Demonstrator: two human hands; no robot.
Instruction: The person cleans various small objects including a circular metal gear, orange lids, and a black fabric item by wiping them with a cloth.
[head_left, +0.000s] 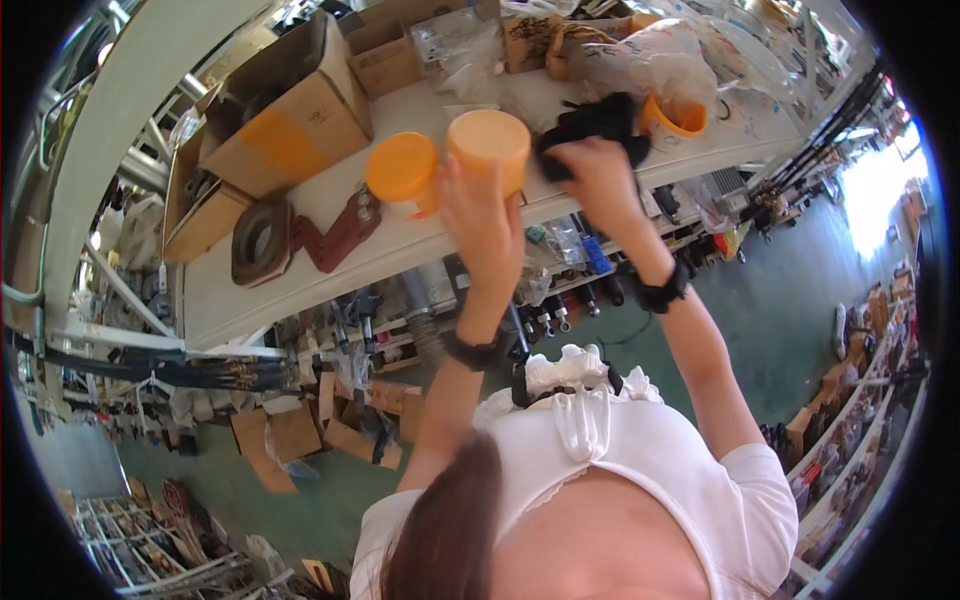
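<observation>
My left hand (482, 225) is closed round a pale orange round tub (489, 138) above the front of the white shelf (330, 185). Just left of that tub stands a second one, a brighter orange-lidded tub (402, 168). My right hand (597, 185) is closed on a bunched black cloth (598, 125) at the shelf's front edge; its fingertips are partly hidden and blurred. An orange cup-like container (675, 118) with clear plastic in it sits right of the cloth.
Cardboard boxes (300, 125) line the left of the shelf, near a square dark flange (262, 243) and a reddish-brown bracket (340, 235). Plastic bags (650, 60) are heaped at the back right. A lower shelf holds a blue part (596, 255); an open carton (268, 445) lies on the floor.
</observation>
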